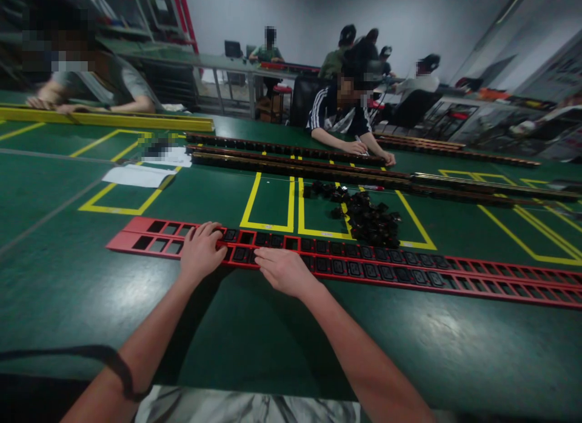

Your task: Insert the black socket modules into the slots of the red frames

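A long red panel (152,244) with two rows of rectangular cut-outs lies across the green table. Black power sockets (337,266) fill many of the cut-outs in its middle stretch; openings at both ends are bare. My left hand (200,253) rests over the panel's left part, thumb apart from the fingers, fingertips at the far row. Just to its right, my right hand (286,271) lies with fingers stretched out over the near row, fingertips at a socket. Whatever lies under the fingers is hidden. A pile of loose black sockets (370,220) sits behind the panel.
Long dark strips (295,162) run across the table beyond the pile. White papers (139,175) lie at the left, near a yellow bar (136,121). Yellow tape (293,199) marks the table. Across it, a person (341,117) holds a pen; another person (97,83) sits at the left.
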`<state>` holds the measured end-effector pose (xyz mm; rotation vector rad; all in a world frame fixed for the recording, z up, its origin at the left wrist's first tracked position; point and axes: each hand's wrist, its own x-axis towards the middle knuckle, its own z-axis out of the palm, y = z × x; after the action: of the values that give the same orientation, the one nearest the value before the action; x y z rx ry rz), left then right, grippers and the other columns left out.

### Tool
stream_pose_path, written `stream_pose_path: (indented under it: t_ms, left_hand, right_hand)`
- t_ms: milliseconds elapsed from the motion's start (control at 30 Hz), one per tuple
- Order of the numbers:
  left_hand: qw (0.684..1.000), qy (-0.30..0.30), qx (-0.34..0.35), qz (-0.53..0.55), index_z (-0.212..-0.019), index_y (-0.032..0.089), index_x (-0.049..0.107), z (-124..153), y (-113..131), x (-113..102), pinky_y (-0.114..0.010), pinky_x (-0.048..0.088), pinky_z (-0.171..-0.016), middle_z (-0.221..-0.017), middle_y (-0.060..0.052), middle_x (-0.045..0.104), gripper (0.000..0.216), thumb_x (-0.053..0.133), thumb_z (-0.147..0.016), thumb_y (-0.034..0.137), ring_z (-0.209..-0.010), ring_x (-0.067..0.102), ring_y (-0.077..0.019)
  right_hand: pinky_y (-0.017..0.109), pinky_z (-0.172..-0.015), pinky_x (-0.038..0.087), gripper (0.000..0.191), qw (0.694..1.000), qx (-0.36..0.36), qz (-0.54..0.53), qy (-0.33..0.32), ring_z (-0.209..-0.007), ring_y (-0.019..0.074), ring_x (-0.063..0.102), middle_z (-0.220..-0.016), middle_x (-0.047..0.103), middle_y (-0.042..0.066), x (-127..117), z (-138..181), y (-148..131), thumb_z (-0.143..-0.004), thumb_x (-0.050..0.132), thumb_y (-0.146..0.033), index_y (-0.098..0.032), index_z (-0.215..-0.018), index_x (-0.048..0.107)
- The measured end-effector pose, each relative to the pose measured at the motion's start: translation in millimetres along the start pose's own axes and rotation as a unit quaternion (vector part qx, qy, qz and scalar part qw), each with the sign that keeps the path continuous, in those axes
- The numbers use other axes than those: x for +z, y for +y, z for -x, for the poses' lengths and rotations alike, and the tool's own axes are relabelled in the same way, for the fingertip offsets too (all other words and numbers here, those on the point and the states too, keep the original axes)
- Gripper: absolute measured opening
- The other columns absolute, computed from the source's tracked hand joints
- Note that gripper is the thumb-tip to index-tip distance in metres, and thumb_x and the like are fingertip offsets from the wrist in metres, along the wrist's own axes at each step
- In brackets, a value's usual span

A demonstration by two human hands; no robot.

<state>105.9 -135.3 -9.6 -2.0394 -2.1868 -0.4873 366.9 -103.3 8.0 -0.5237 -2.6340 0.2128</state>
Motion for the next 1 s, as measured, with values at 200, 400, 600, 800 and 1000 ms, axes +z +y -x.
stream_pose_path:
  t_ms: [200,400,600,800,1000]
  left_hand:
    - [1.000,-0.011,0.001,-0.002,-0.092,0.024,0.068,-1,0,-1,-0.055,0.032,-0.116,-0.137,-0.007,0.063,0.018,0.054,-0.082,0.027,-0.135,0.049,-0.0289]
    - [1.000,-0.005,-0.003,0.006,-0.092,0.023,0.068,-1,2,-2,-0.055,0.032,-0.116,-0.137,-0.007,0.063,0.018,0.054,-0.081,0.026,-0.136,0.049,-0.0288]
    - [1.000,-0.004,-0.001,0.017,-0.092,0.024,0.068,-1,1,0,-0.055,0.032,-0.116,-0.136,-0.006,0.063,0.018,0.054,-0.081,0.026,-0.136,0.049,-0.0294]
    - [1.000,0.003,0.002,0.025,-0.094,0.023,0.069,-1,-1,0,-0.056,0.032,-0.116,-0.136,-0.007,0.063,0.020,0.054,-0.081,0.026,-0.136,0.049,-0.0297]
    - [0.999,0.003,-0.002,0.037,-0.091,0.024,0.069,-2,1,-1,-0.055,0.032,-0.116,-0.136,-0.007,0.064,0.018,0.056,-0.080,0.026,-0.135,0.049,-0.0293]
  right_hand:
    - [0.037,-0.098,0.058,0.027,0.998,0.040,-0.007,0.038,-0.117,0.0213,0.068,-0.131,0.068,0.011,2,1,7,-0.097,0.053,-0.016,-0.016,-0.115,0.073]
    - [0.037,-0.099,0.057,0.026,0.994,0.066,-0.053,0.073,-0.112,0.0208,0.070,-0.125,0.071,0.009,7,0,4,-0.096,0.054,-0.018,-0.019,-0.111,0.076]
    - [0.034,-0.102,0.054,0.026,0.965,0.198,-0.062,0.162,-0.109,0.0194,0.069,-0.116,0.074,0.007,-4,-31,68,-0.095,0.052,-0.022,-0.020,-0.105,0.076]
    - [0.034,-0.092,0.055,0.060,0.895,0.429,0.121,0.006,-0.118,0.0238,0.063,-0.159,0.038,0.012,-28,-60,165,-0.092,0.052,-0.021,-0.018,-0.152,0.042]
    - [0.039,-0.094,0.049,0.043,0.894,0.411,0.175,-0.035,-0.118,0.0280,0.057,-0.142,0.051,0.016,-32,-56,185,-0.091,0.044,-0.010,-0.018,-0.131,0.059]
